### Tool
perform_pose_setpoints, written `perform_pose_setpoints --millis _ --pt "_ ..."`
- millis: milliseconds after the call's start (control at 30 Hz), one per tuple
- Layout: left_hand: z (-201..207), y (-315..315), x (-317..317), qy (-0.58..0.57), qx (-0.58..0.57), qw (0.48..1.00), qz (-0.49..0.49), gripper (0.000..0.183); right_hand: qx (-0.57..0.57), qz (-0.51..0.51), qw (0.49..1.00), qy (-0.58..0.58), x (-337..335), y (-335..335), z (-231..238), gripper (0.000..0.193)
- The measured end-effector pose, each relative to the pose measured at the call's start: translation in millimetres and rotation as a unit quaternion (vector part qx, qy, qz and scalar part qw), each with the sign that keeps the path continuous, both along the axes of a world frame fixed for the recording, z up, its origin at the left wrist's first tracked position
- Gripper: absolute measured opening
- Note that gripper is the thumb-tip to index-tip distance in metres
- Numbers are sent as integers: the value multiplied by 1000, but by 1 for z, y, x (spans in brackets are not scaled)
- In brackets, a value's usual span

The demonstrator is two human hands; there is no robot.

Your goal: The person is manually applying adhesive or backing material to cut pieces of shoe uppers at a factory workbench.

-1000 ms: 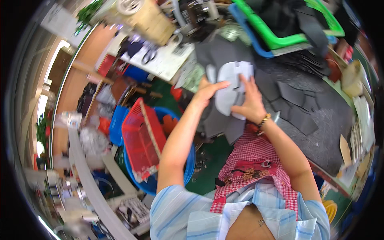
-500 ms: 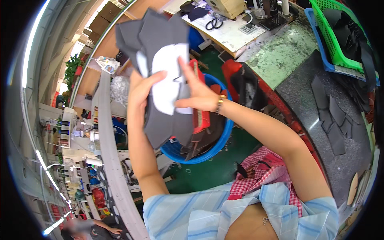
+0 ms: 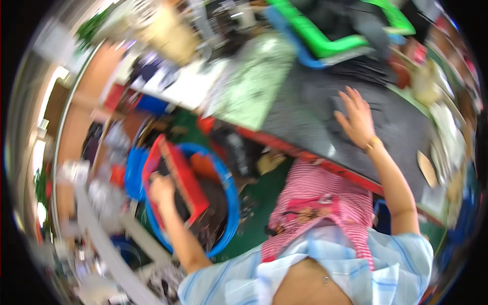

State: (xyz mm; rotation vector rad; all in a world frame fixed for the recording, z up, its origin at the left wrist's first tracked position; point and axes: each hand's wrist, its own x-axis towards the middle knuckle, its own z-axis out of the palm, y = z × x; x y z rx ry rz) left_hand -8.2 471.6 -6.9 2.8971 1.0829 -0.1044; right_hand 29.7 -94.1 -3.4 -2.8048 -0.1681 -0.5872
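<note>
My left hand is down in the blue tub, right beside a long red box standing in it. Motion smears its fingers, so their grip cannot be made out. Dark and brownish material lies in the tub around the box. Over the dark worktop, my right hand reaches forward with fingers spread and nothing held. Flat dark pieces lie blurred on the worktop by its fingertips.
A green crate with dark material sits in a blue tray at the worktop's far side. A red edge runs along the worktop's front. Left of it stands a white table. A tan oval piece lies at right.
The stack of dark and white cut pieces has left both hands. My left hand has dropped to the tub, my right has swung over the worktop, and the view has turned right.
</note>
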Motion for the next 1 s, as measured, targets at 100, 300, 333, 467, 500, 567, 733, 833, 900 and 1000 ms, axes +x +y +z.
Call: perform_pose_setpoints --millis 100,300,333,467,500,567,733,833,900,1000 --pt "62 -148 21 -406 -92 834 -362 56 -110 -24 992 54 -10 -36 -47 57" --pt "4 -418 49 -214 -132 604 -756 72 14 196 980 42 -71 -80 -11 40" --pt "-10 -433 65 -216 -138 605 -754 74 73 193 977 62 -85 -98 -3 38" --pt "-23 -469 97 -148 -212 602 -755 50 101 -218 969 56 -169 -228 26 34" --pt "-15 -473 93 -141 -216 597 -760 50 55 -252 961 99 -187 -239 24 31" --pt "0 -474 82 -166 -180 541 -805 44 12 -285 947 150 -211 -252 7 28" --pt "-13 -445 37 -157 -160 495 -839 40 -11 -253 967 5 -212 -251 -18 13" --pt "-2 -458 41 -130 -124 469 -865 43 151 -316 932 -92 -203 -255 -24 16" --pt "-3 -458 39 -131 -116 470 -865 43 226 -376 899 -6 -203 -245 -19 21" --pt "-10 -455 38 -143 -130 460 -867 42 430 -305 846 75 -212 -234 -39 25"
